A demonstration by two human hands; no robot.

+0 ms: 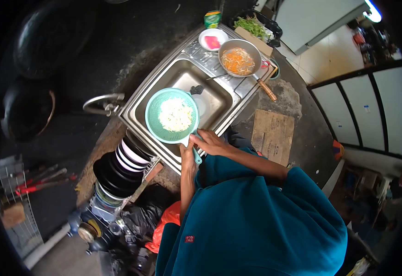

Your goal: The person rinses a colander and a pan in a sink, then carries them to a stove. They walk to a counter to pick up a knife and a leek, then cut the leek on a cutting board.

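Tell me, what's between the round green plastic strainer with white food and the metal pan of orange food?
In the head view, the stainless steel sink basin lies between the green plastic strainer and the metal pan, with a small dark object beside the strainer's rim.

A pan of shredded carrot (pixel 238 60) sits beside a pink-filled bowl (pixel 212 40), with stacked plates (pixel 118 170) nearby.

Both hands grip the handle of a green colander (pixel 172 116) of pale shreds, held over the sink (pixel 219 99): left hand (pixel 188 158) nearer, right hand (pixel 211 142) beside it. A pan (pixel 239 60) of orange shreds sits far right; plates (pixel 120 168) stack near left.
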